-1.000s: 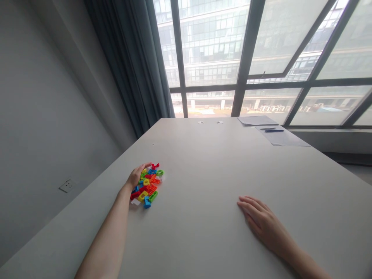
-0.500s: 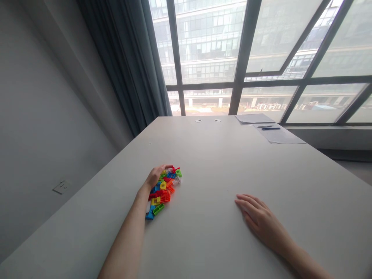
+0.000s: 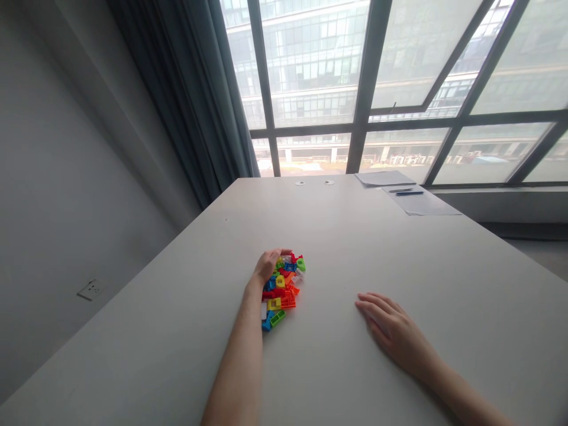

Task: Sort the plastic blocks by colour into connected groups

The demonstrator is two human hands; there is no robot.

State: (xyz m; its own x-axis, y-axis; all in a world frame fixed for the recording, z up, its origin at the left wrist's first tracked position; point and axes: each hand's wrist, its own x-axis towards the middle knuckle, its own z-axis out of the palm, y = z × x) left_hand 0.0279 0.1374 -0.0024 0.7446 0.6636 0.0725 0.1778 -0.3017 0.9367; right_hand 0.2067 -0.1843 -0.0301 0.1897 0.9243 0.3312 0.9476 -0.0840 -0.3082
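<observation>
A pile of colourful plastic building blocks (image 3: 283,290) lies on the white table, in red, yellow, blue, green, orange and clear pieces. My left hand (image 3: 269,264) curves around the far left side of the pile, its fingers stretched along the back edge. The forearm lies against the pile's left side and hides part of it. No single block is gripped in that hand. To the right and apart from the blocks, my right hand (image 3: 396,328) rests palm down on the table with fingers extended and nothing in it.
Sheets of paper (image 3: 426,205) with dark pens (image 3: 409,193) lie at the table's far right. Two small white discs (image 3: 329,183) are near the far edge of the table (image 3: 284,219). A window and a dark curtain (image 3: 190,100) stand behind; a wall socket (image 3: 90,290) is at left.
My left hand and forearm have swept to the right, and the whole pile of blocks has slid right with them. My right hand stays in place. The camera view has shifted slightly.
</observation>
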